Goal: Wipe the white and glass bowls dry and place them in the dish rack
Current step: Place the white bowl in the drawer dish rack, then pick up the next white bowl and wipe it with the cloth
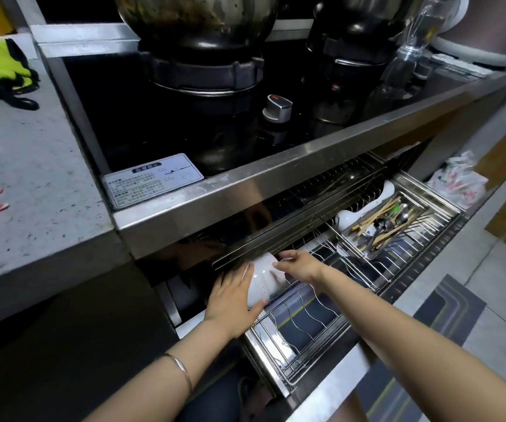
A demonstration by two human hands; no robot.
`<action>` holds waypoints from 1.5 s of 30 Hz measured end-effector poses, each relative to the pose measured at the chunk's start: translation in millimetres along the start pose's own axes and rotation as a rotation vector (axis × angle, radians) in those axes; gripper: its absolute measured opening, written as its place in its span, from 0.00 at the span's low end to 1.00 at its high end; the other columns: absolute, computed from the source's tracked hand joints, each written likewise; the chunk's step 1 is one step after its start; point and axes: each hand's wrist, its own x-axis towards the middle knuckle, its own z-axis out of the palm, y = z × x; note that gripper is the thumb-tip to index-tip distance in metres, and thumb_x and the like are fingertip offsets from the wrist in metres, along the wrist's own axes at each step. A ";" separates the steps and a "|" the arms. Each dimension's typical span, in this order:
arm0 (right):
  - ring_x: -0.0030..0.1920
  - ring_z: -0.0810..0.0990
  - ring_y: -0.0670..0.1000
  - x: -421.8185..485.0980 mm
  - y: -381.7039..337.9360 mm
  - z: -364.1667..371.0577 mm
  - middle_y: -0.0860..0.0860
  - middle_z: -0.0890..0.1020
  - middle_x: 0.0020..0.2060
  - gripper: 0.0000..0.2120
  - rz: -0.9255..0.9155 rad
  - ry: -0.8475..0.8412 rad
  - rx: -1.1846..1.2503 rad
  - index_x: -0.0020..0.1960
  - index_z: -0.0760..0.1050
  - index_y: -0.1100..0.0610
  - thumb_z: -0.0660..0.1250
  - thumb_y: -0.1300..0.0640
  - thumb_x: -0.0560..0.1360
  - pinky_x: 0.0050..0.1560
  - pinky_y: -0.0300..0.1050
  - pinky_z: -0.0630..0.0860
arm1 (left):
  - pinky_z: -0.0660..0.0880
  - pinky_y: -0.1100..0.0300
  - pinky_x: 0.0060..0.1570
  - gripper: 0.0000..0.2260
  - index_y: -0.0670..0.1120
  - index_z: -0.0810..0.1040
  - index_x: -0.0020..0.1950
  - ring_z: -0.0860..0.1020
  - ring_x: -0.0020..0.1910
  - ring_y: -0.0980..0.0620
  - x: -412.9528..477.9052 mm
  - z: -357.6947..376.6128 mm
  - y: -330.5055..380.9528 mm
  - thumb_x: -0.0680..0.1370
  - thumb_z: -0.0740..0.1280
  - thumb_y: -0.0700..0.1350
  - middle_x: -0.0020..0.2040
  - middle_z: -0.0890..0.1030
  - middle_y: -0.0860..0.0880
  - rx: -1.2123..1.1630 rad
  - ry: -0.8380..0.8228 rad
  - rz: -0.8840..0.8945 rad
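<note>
Item 1, white bowl [264,283]: tilting on its side between 2 hands. The left hand [232,296] is cupping its wall with fingers pressed together and thumb hooking under the rim, while the right hand [300,264] is gripping its upper edge with lightly curled fingertips. The wires of the dish rack [306,327] are lying just beneath those fingers, so this bowl is seemingly going in but not yet released. Item 2, glass bowl: not showing near either hand's fingers nor in the rack, so its wiping and racking are likely remaining; a cutlery basket [382,229] is sitting well right of the right fingers.
</note>
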 end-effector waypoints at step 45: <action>0.47 0.78 0.54 -231.0 -278.7 250.6 0.51 0.79 0.44 0.12 -0.993 0.398 -0.769 0.44 0.76 0.55 0.64 0.46 0.77 0.42 0.47 0.69 | 0.62 0.67 0.56 0.11 0.53 0.76 0.62 0.70 0.61 0.59 -297.0 -290.4 -205.6 0.81 0.62 0.51 0.59 0.76 0.58 -0.270 0.823 -0.131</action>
